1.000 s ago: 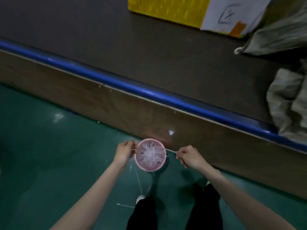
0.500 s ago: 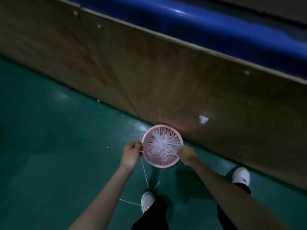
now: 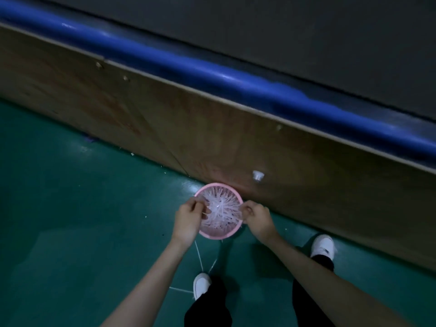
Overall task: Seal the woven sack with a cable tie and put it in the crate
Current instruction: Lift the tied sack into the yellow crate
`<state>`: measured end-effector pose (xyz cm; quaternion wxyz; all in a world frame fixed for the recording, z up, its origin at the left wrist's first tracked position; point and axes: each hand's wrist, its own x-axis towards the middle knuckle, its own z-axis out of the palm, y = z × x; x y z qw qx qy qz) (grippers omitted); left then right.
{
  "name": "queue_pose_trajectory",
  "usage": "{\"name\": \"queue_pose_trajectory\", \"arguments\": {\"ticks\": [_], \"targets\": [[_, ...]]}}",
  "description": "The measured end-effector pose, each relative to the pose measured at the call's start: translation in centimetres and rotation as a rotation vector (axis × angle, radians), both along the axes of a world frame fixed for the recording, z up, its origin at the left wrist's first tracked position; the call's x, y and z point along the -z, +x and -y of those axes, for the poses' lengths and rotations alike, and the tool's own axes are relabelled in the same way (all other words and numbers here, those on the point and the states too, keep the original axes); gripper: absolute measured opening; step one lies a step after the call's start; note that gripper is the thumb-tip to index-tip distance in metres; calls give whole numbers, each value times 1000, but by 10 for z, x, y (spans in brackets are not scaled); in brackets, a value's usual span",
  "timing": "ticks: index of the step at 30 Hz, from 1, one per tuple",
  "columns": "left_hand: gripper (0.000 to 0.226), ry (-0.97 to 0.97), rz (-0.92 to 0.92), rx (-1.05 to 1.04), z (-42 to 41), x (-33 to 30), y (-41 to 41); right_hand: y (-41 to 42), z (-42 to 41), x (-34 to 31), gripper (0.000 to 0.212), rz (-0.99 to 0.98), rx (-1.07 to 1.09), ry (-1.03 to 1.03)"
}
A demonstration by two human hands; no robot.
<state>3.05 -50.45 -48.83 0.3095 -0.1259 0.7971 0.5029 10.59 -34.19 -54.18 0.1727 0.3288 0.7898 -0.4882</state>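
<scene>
A round pink basket (image 3: 213, 234) full of white cable ties (image 3: 223, 208) stands on the green floor against a wooden panel. My left hand (image 3: 188, 219) is over the basket's left rim, its fingers pinched on a thin white cable tie (image 3: 205, 211). My right hand (image 3: 256, 215) is at the right rim, fingers curled in among the ties; it seems to pinch the same tie's other end. The woven sack and the crate are out of view.
The wooden panel (image 3: 236, 142) carries a blue edge (image 3: 212, 74) and a dark platform top (image 3: 306, 31) behind it. A small white plug (image 3: 257, 176) sticks out of the panel. Loose cable ties (image 3: 198, 254) lie on the floor by my white shoes (image 3: 201, 283).
The view has dropped and closed in on the basket, so the yellow crate and the sacks have left the frame. My right hand moved in to the basket's right rim, and both hands now reach over the ties.
</scene>
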Motion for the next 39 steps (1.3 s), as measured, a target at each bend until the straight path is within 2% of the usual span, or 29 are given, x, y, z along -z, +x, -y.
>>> {"name": "queue_pose_trajectory", "arguments": {"ticks": [11, 22, 27, 31, 34, 39], "targets": [[27, 174, -550, 297, -68, -241, 14, 47, -53, -265, 16, -516, 211, 41], [20, 348, -726, 478, -226, -396, 15, 62, -209, -437, 22, -857, 334, 201], [20, 412, -765, 499, -319, -439, 26, 75, -301, -491, 16, -942, 360, 289], [23, 457, -773, 499, -390, -462, 38, 87, -379, -517, 20, -970, 361, 418], [22, 411, -794, 513, -428, -467, 42, 98, -423, -525, 14, -965, 328, 507], [9, 301, -795, 518, -491, -461, 56, 109, -489, -523, 19, -920, 272, 618]]}}
